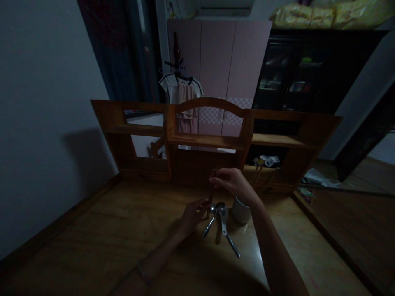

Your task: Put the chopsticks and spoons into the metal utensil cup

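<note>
The wooden stick (211, 190) stands nearly upright above the middle of the desk (123, 230), towards its back edge. The right hand (231, 183) is pinched on its top end and the left hand (191, 214) is closed on its lower end. It appears light, stiff and slender, so it is best gripped near both ends. Metal spoons (223, 216) lie just below it, and a cup (240, 210) stands beside them.

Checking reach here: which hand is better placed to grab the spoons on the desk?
Left, probably. The left hand sits low beside the spoons, pinching the brown sticks low down; the right hand grips their top, higher up.
</note>
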A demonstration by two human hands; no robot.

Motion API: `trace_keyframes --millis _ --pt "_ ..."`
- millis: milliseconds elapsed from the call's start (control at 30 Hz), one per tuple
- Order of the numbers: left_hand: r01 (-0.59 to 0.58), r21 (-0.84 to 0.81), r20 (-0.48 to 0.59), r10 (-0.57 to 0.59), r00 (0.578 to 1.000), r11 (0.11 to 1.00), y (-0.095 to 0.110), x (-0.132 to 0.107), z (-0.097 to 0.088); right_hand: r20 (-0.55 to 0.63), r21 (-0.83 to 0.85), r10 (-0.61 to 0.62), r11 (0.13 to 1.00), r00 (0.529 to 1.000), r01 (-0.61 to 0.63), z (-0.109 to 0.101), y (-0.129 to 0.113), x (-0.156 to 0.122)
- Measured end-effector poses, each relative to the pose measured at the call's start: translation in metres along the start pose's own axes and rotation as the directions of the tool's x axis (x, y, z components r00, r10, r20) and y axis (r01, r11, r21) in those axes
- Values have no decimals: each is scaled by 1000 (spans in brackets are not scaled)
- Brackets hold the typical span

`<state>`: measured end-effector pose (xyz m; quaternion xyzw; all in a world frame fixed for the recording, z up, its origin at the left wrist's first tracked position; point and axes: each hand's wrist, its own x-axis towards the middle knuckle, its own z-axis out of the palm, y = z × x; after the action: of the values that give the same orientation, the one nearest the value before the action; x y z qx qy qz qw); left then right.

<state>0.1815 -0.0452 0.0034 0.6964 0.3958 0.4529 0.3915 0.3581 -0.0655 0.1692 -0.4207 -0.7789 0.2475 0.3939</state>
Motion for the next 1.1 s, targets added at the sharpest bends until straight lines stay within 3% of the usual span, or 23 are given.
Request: trace_keyframes --millis 267,600,733,1100 --pt "-10 8 -19 10 1000 1000 -2 0 1 -17 -46 9 999 1000 -10 -1 2 2" --pt "40 11 136 -41 990 999 12 -1 -2 10 -22 30 999 1000 -30 -6 0 1" --pt "5 34 122 -9 992 999 13 -1 -2 -2 -33 17 999 1000 -17 -4 -4 0" --pt "77 57 106 -82 991 995 11 0 -2 -42 10 0 1000 999 0 7 -3 0"
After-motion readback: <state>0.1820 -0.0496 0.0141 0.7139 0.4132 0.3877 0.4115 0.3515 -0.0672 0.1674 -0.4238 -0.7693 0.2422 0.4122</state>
